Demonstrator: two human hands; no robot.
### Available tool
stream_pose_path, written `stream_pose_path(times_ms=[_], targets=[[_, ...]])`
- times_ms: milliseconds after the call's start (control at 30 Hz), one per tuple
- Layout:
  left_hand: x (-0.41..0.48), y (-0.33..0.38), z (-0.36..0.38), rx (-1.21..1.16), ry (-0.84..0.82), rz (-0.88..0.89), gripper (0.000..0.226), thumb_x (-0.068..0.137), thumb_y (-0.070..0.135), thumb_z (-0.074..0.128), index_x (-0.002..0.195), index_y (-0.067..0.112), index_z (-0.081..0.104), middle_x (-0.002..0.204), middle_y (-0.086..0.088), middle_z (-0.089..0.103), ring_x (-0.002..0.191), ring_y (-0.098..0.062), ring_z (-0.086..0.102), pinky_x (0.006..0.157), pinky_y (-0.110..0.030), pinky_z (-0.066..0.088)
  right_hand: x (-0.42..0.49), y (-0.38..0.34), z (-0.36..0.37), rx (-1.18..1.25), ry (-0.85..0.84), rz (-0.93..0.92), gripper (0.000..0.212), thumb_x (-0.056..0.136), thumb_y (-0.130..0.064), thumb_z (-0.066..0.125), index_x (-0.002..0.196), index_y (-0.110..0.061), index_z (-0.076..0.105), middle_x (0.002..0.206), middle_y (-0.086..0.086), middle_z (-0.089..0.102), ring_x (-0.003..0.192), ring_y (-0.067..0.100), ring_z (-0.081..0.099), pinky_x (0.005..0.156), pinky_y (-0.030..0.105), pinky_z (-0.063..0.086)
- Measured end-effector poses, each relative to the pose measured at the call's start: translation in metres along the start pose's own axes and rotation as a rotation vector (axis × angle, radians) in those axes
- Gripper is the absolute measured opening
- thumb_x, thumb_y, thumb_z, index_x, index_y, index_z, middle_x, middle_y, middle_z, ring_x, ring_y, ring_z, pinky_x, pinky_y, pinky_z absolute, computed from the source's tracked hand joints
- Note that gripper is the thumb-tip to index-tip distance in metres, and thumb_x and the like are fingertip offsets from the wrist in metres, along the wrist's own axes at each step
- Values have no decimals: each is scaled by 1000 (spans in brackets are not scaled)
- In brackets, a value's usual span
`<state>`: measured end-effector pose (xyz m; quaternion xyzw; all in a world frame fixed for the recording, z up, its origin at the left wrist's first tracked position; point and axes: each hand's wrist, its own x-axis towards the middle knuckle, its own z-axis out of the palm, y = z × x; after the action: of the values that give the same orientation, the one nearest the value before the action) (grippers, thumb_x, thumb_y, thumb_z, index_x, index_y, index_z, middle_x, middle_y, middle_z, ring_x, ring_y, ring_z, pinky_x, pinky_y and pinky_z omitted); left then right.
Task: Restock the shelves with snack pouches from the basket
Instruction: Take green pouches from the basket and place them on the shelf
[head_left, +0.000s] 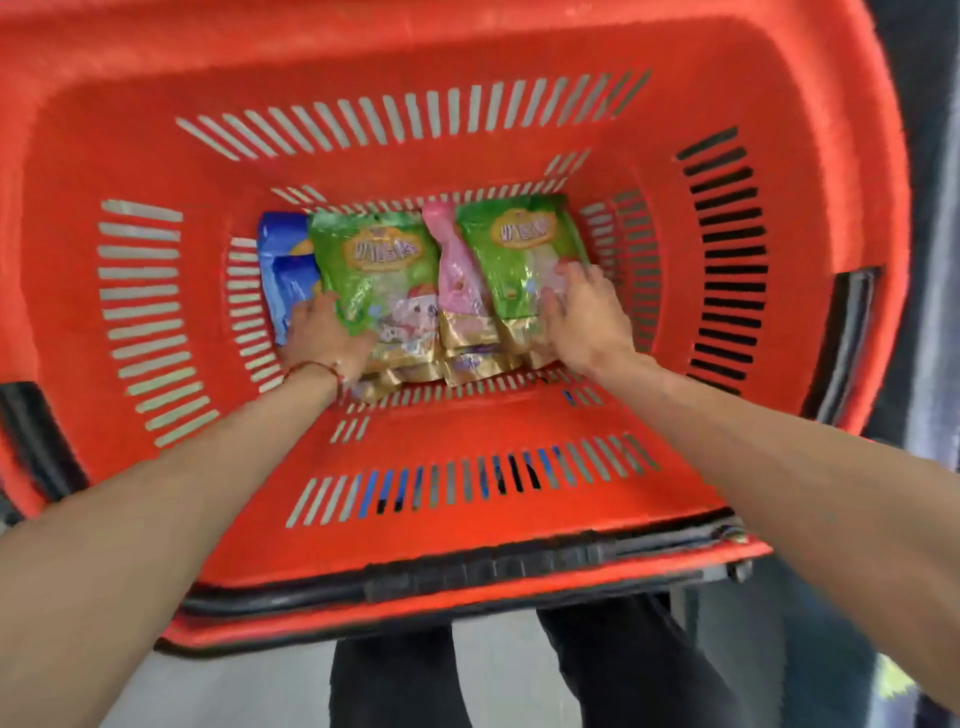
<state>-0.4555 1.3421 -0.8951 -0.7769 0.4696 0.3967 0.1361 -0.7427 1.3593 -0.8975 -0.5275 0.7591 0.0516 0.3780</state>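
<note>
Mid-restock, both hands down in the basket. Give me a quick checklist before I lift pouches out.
1. Left hand on the left green pouch: ok, at its lower-left edge.
2. Left grip closed: cannot tell, fingers blurred.
3. Right hand gripping the right green pouch: not ok, fingers lie spread on it.
4. Pink pouch free of the green ones: not ok, it lies between them, touching both.
5. Blue pouch free: not ok, partly under the left green pouch.
6. Way up out of the basket: ok, nothing above the pouches.
</note>
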Motion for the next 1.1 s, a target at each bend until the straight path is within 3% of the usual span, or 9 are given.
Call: stream_pose_path(times_ms=[200,367,467,600,700,767,900,1033,1100], targets=[[48,11,43,-145,95,-143,102,75,42,78,145,-6,21,149,-25,30,140,-38,28,114,-45,27,55,30,42,93,17,172,63,100,-39,55,150,-6,37,148,19,43,137,37,42,112,41,33],[48,8,55,-422,165,-148,86,67,27,85,134,5,35,126,-8,52,115,-27,55,95,-30,44,64,35,58,132,83,184,64,94,-40,66,140,-1,44,141,20,48,134,37,42,112,37,24],[43,10,48,-551,107,-186,77,73,19,83,136,12,40,115,5,51,109,-14,51,90,-20,36,67,38,53,217,53,228,77,85,-47,75,141,-6,42,140,15,49,132,35,46,112,39,34],[43,13,41,-646,50,-151,56,72,16,82,122,19,58,104,5,61,103,-18,60,87,-23,43,68,38,45,330,1,337,101,62,-47,94,139,-9,43,127,5,61,116,23,60,98,33,48],[42,17,42,-667,-8,-114,53,78,25,80,125,20,56,110,7,62,104,-13,57,91,-23,41,57,34,48,529,-210,448,75,64,-34,97,123,-4,62,107,5,74,98,20,71,78,24,52],[40,19,44,-660,-1,-83,56,83,21,76,132,15,50,114,8,59,105,-10,54,89,-20,40,47,32,52,615,-290,491,81,58,-35,99,123,0,64,112,10,75,95,18,70,82,28,56],[24,21,38,-615,58,-22,55,84,7,72,133,10,48,114,5,58,105,-12,56,83,-13,40,27,25,62,617,-172,446,83,40,-39,98,112,-11,67,101,5,77,94,24,74,83,38,62],[-10,11,16,-455,90,59,59,78,20,74,131,14,48,118,-4,63,114,-27,59,99,-35,45,-6,1,42,636,-125,405,93,49,-34,93,127,-8,50,111,8,65,94,22,65,74,32,56],[-34,10,-1,-373,93,82,63,79,22,73,135,15,46,123,-7,63,115,-29,59,98,-36,44,-27,-9,29,642,-97,407,102,35,-46,85,124,-11,50,111,9,63,94,23,64,81,37,58]])
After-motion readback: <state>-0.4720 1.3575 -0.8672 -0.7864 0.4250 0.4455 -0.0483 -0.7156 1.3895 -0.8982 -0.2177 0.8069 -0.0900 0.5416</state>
